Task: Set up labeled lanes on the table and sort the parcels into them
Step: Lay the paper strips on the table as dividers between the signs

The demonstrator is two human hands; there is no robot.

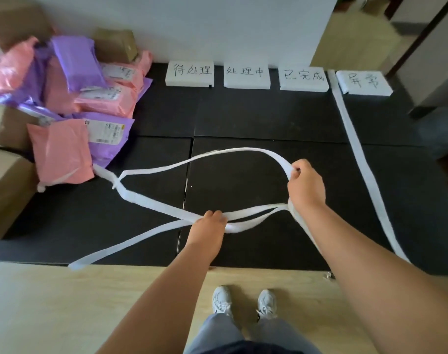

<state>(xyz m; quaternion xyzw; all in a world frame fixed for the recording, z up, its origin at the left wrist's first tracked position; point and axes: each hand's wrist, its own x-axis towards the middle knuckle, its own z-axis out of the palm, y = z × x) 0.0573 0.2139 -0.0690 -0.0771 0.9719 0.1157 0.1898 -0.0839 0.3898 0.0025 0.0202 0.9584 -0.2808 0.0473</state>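
Observation:
Several white foam label blocks with handwritten characters [246, 75] line the back of the black mat [256, 118]. One white strip [355, 149] lies straight between the two rightmost labels, reaching the mat's front edge. My right hand [306, 185] grips a loop of tangled white strips [151, 203] above the mat. My left hand [210, 226] grips the same strips where they cross, low near the mat. Pink and purple parcel bags [72, 98] are heaped at the back left.
Cardboard boxes [5, 190] stand along the left edge and behind the parcels. A white wall runs behind the labels. Wooden floor [64, 302] lies in front of the mat, with my shoes [243, 301] on it. Furniture [432, 72] stands at the right.

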